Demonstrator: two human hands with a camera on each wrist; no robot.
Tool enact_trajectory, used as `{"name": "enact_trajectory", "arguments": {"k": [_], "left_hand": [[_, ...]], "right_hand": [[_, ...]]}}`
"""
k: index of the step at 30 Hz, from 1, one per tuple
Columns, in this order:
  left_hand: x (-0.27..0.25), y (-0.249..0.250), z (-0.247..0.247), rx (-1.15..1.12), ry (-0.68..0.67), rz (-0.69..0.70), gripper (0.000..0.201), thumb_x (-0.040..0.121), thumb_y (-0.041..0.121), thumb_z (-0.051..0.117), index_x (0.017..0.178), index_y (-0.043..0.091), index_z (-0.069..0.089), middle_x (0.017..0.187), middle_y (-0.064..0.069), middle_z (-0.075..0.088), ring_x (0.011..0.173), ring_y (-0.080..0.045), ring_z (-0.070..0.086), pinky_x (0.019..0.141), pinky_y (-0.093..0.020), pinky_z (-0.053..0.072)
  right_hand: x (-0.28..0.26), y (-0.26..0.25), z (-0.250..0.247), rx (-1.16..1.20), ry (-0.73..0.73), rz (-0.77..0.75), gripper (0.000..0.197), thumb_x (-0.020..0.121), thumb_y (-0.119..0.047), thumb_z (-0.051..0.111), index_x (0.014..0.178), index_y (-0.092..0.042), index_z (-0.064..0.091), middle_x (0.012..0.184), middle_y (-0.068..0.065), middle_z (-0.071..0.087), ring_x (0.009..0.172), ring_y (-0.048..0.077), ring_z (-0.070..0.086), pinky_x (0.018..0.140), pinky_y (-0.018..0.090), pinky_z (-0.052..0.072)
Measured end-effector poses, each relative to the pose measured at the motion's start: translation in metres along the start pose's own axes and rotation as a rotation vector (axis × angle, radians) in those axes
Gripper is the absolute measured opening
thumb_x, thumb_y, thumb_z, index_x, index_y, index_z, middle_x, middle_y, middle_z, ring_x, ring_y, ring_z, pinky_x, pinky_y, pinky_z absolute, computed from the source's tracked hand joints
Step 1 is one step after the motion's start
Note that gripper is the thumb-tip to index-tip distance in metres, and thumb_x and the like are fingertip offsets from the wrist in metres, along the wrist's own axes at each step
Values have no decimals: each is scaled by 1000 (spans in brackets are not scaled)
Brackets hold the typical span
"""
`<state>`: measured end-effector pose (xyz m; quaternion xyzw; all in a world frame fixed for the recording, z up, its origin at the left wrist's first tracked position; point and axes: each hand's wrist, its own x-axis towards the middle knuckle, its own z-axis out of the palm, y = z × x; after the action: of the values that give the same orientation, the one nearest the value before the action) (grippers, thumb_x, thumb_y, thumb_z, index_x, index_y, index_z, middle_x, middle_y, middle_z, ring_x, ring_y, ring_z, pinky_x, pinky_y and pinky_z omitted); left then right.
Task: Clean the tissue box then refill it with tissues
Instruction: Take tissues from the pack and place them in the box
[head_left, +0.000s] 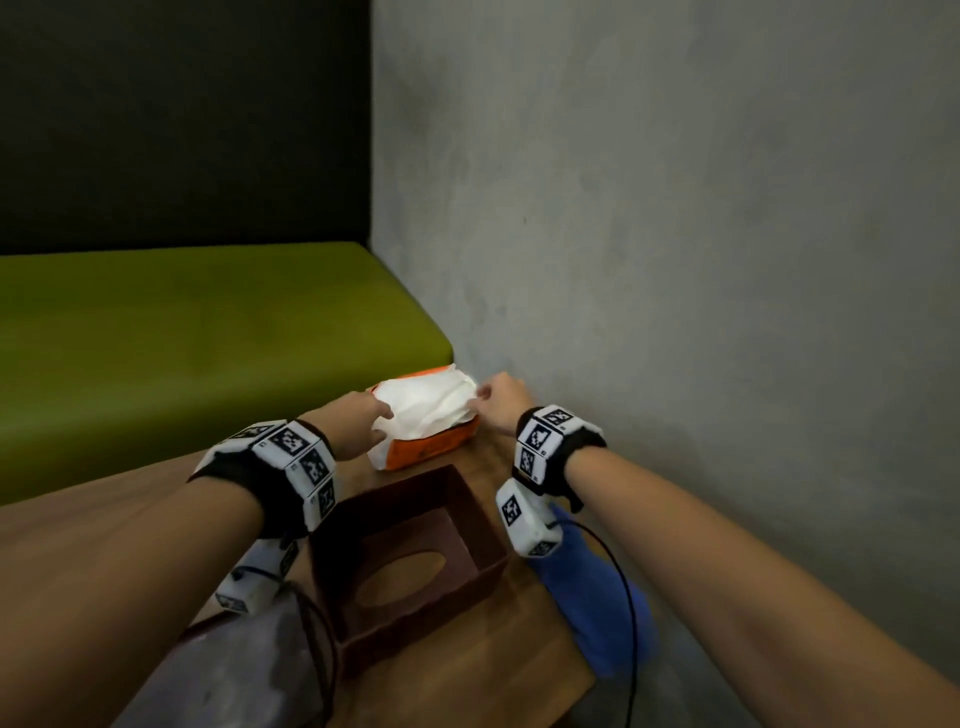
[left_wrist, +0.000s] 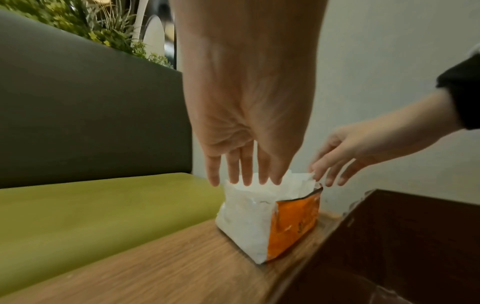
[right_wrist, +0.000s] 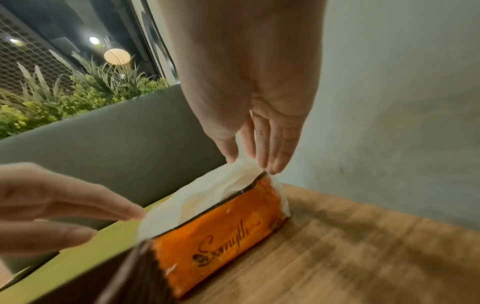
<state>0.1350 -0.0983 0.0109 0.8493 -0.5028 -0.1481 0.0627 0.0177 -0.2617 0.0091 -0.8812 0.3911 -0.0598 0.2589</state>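
An opened orange tissue pack (head_left: 431, 451) lies at the far end of the wooden table (head_left: 467, 670), with a white stack of tissues (head_left: 423, 405) bulging out of its top. My left hand (head_left: 382, 415) reaches the stack's left end with straight fingers, their tips on the tissues (left_wrist: 265, 188). My right hand (head_left: 480, 395) is at the right end, where thumb and fingers pinch a corner of the top tissues (right_wrist: 241, 170). The brown tissue box (head_left: 447, 519) sits nearer to me, empty and open side up, its oval slot facing down.
A blue cloth (head_left: 597, 597) lies on the table right of the box, under my right wrist. Something grey (head_left: 239, 670) sits at the near left. A grey wall (head_left: 675, 260) is close on the right; a green bench seat (head_left: 208, 332) runs behind the table.
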Motion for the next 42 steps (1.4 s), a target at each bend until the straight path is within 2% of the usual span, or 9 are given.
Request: {"name": "enact_trajectory", "arguments": {"k": [6,9,13,18,22,30,35,39,42], "left_hand": [[20,-1,9,-13,7,11,33,95,20,44,121,6,60,129,-11,59,123,-25,51,102,-33,40],[22,-3,10,-40,42,19,31,94,17,45,117,6,63,126,-11,62,120,-25,53,100,-33,42],[21,-5,12,-74,62,28,30,93,16,46,114,6,65,124,-10,64,118,-24,55,99,-32,42],[21,-6,14,-115,71,26,29,92,15,47,111,5,66,122,-10,66,117,-24,56,99,-33,43],[22,-4,15,-127,68,25,29,90,9,45,102,-1,69,113,-15,69,111,-28,59,92,-31,46],[19,-4,15,-142,59,-5,30,90,11,45,110,5,67,120,-13,66,118,-26,54,98,-33,44],[16,-4,14,-172,44,-9,30,91,12,46,111,5,66,122,-11,65,117,-24,55,98,-31,43],[16,-2,13,-178,22,-11,30,91,11,45,112,5,66,122,-10,65,118,-24,55,99,-30,42],[16,-2,13,-177,21,-22,30,91,12,46,112,5,66,122,-11,64,117,-24,55,99,-31,42]], "right_hand": [[28,-4,14,73,16,92,37,87,-30,60,73,3,53,104,28,61,107,39,58,69,33,37],[32,-9,17,26,-9,109,51,84,-39,62,106,7,56,117,26,60,108,39,58,79,37,46],[37,-14,21,-74,-68,128,59,84,-41,62,122,3,50,130,23,53,119,36,51,93,36,44],[41,-16,11,-115,-240,126,61,85,-43,60,129,-2,46,132,16,54,119,33,52,93,33,41],[44,-14,3,13,-325,206,70,69,-46,75,124,-7,53,115,7,62,107,27,59,87,32,44],[38,-27,18,-2,-142,148,59,73,-25,74,119,2,50,123,18,59,110,33,58,87,34,49],[37,-31,18,174,-91,240,93,74,-27,74,138,5,14,135,19,48,121,34,50,99,37,45],[34,-35,17,348,-163,196,65,80,-31,68,136,-13,39,136,15,51,120,31,52,101,38,44],[35,-34,18,352,-120,221,70,78,-23,71,135,-4,35,136,16,47,121,32,51,100,37,45]]}}
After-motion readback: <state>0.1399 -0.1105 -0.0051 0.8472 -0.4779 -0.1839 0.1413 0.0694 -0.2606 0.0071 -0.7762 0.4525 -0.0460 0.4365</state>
